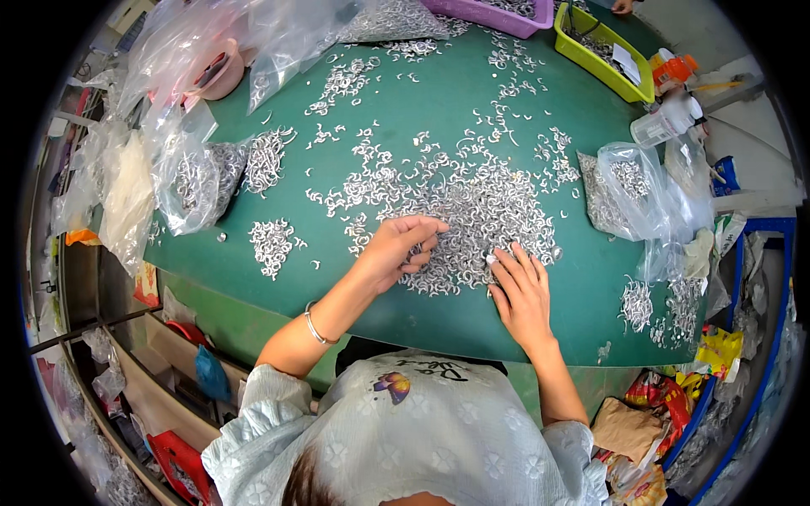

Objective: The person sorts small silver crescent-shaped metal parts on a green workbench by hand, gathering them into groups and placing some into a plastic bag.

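A wide pile of small curved silver metal pieces (489, 202) covers the middle of the green table. My left hand (401, 250) is at the pile's left edge, its fingers curled and the thumb and forefinger drawn together; whatever may be between them is too small to make out. On the near right edge of the pile rests my right hand (523, 295), palm down, fingers stretched out over the pieces. Left of my left hand lies a small separate heap of the same pieces (272, 248).
Clear bags of pieces stand at the left (198, 190) and right (620, 190). At the far side are a purple tray (498, 18), a yellow-green tray (603, 59) and a pink bowl (224, 76). A plastic bottle (666, 122) lies at the right edge. Another person's hand (622, 7) shows at the top.
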### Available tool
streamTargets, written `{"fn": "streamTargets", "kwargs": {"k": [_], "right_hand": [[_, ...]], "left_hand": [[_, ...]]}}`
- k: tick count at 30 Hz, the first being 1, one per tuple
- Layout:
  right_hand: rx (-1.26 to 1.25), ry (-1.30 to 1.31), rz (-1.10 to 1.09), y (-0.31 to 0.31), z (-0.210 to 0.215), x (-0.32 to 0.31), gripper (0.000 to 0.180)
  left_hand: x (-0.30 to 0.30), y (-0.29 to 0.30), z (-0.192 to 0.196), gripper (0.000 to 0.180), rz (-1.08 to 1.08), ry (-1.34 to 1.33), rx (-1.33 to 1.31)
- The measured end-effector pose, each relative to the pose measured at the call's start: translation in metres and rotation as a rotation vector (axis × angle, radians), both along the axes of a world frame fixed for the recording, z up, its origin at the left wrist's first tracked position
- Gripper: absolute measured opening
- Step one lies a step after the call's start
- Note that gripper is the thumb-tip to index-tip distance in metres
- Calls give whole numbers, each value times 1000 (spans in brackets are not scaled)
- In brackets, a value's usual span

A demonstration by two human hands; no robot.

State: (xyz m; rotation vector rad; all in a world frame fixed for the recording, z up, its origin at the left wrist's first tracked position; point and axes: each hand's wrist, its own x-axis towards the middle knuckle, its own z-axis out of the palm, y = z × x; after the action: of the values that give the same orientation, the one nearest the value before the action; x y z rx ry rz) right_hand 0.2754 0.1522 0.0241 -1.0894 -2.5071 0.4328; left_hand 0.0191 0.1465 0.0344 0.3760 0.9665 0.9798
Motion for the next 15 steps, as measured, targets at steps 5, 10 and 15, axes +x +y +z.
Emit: {"fn": "streamTargets", "kwargs": {"k": [5,10,15], "right_hand": [[34,130,-180,-13,1,6,27],[101,234,-490,4,6,34,29],[181,-34,-489,30,-7,45,26]], "left_hand": [[10,-11,17,17,3,64,34],[18,-27,11,21,-11,-36,-70],[40,-38,7,20,-52,-156,-78]]}}
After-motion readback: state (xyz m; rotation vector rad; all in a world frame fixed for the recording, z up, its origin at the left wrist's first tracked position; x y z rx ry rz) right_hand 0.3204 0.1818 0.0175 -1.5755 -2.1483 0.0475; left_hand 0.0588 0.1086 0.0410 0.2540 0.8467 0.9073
